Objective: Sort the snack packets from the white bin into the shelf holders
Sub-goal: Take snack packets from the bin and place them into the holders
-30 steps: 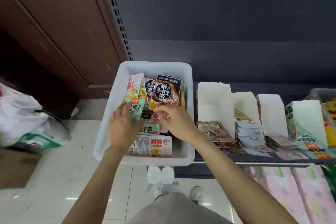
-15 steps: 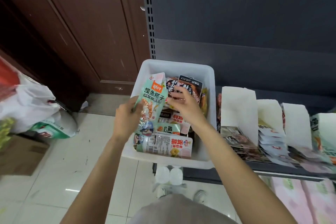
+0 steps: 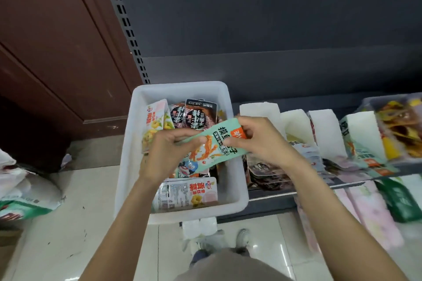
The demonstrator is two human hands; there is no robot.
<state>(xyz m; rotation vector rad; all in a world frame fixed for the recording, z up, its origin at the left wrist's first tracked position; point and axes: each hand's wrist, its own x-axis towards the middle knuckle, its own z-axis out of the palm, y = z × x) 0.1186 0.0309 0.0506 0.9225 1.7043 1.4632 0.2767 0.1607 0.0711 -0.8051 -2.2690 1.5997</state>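
A mint-green snack packet (image 3: 211, 147) with orange print hangs tilted above the white bin (image 3: 130, 166). My left hand (image 3: 165, 155) grips its lower left end and my right hand (image 3: 258, 140) pinches its upper right end. Inside the bin lie several more packets: dark ones (image 3: 196, 113) at the back, a pink and yellow one (image 3: 156, 121) at the left, a pale one (image 3: 185, 194) at the front. White shelf holders (image 3: 260, 112) stand in a row right of the bin, some with packets in front of them.
A dark shelf back panel (image 3: 274, 29) rises behind the bin. A brown wooden door (image 3: 57, 41) is at the left. White bags (image 3: 25, 194) lie on the tiled floor at the left. Pink packs (image 3: 370, 210) fill the lower shelf at the right.
My right hand left the dark packets and took hold of the mint-green packet's upper end. Both hands have lifted it and turned it towards the right, over the bin.
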